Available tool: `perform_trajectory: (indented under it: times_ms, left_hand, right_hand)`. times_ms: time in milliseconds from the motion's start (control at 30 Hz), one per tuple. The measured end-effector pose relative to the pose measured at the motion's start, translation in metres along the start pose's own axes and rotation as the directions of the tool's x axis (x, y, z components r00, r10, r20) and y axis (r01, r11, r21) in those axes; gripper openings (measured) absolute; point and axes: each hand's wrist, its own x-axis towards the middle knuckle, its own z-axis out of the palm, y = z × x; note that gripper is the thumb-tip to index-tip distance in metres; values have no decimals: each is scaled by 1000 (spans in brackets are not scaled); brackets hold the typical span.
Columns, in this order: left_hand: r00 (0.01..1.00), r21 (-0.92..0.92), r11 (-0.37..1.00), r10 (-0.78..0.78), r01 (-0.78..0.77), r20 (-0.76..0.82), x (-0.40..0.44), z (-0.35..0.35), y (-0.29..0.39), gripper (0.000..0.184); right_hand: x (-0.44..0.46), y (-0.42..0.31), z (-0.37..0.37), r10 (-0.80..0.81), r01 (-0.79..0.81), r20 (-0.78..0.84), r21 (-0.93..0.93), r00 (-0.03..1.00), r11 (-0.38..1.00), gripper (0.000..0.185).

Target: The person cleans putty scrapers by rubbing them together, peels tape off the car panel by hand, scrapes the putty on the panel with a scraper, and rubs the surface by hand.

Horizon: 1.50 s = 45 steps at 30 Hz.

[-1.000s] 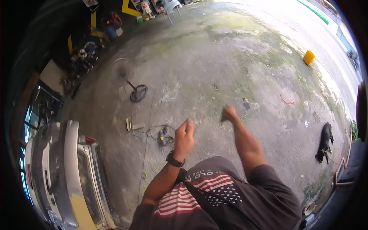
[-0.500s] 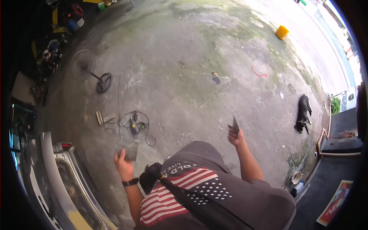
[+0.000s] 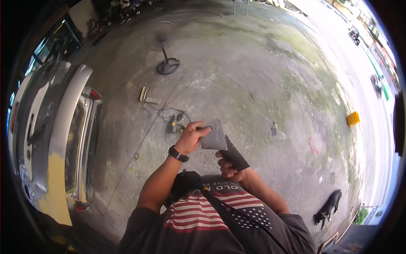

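My left hand (image 3: 191, 137), with a dark watch on the wrist, grips a thin grey square plate (image 3: 215, 137), thumb on its face and fingers underneath. Closed round a dark, flat rectangular piece (image 3: 235, 156) is my right hand (image 3: 241, 174), just below and to the right. The two flat pieces meet or overlap at the grey plate's lower right corner; whether they touch, I cannot tell. Their exact kind and material are not clear.
A car's rear panel (image 3: 57, 182) with yellowish patches stands at left. Ahead lie a corded power tool (image 3: 174, 122), flat blocks (image 3: 152, 100) and a standing fan (image 3: 168, 65). To the right are a dark dog (image 3: 329, 207), a red cord (image 3: 313, 146) and a yellow container (image 3: 352, 119).
My hands have come together from far apart, bringing the grey plate and dark piece side by side in front of my chest. The view has turned left, showing more of the car.
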Motion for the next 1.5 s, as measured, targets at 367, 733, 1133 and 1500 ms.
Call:
perform_trajectory:
  times_ms: [367,733,1133,1500]
  left_hand:
    - [988,330,933,157,-147,-5,-25,10,7,22]
    - [962,413,910,136,-28,-236,-9,28,-8,28]
    - [956,631,764,269,-136,-119,20,37,-34,33]
    - [930,411,911,172,-26,-324,-23,-21,3,15]
  right_hand:
    - [46,-25,-67,-633,-34,-356,-887,687,461,37]
    - [10,-59,-106,-892,491,-432,-753,132,437,20]
    - [20,-23,20,-657,-330,657,-568,369,-754,45]
    - [-34,-102,-89,-941,231,-231,-929,248,289,22]
